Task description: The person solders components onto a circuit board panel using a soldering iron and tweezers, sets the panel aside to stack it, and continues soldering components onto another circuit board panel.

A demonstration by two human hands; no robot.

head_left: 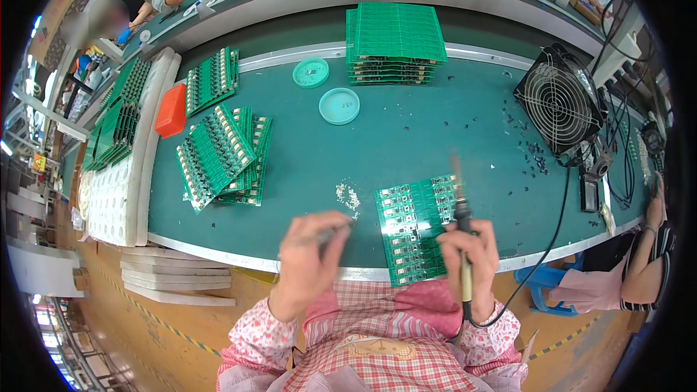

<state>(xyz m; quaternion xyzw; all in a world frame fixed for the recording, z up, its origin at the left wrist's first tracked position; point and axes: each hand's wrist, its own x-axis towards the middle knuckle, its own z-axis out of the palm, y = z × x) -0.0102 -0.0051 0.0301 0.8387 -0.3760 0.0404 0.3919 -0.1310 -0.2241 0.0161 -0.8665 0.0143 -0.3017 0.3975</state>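
Observation:
In my right hand [475,250] is a soldering iron [466,287], held upright with its tip pointing away from me and its cord running down past my wrist. Under and beside that hand lies a green circuit board panel [406,229] with rows of small parts, near the front edge of the bench. My left hand [311,258] is closed on thin metal tweezers [319,236], blurred by motion. Just beyond their tip is a small scatter of pale components [348,197] on the green mat.
Circuit board stacks stand at the back [396,36] and left [218,152]. Two round turquoise lids [339,106] and a red box [171,111] lie beyond. A black fan [559,98] stands right, near scattered black parts [536,160]. Other people sit across and to the right.

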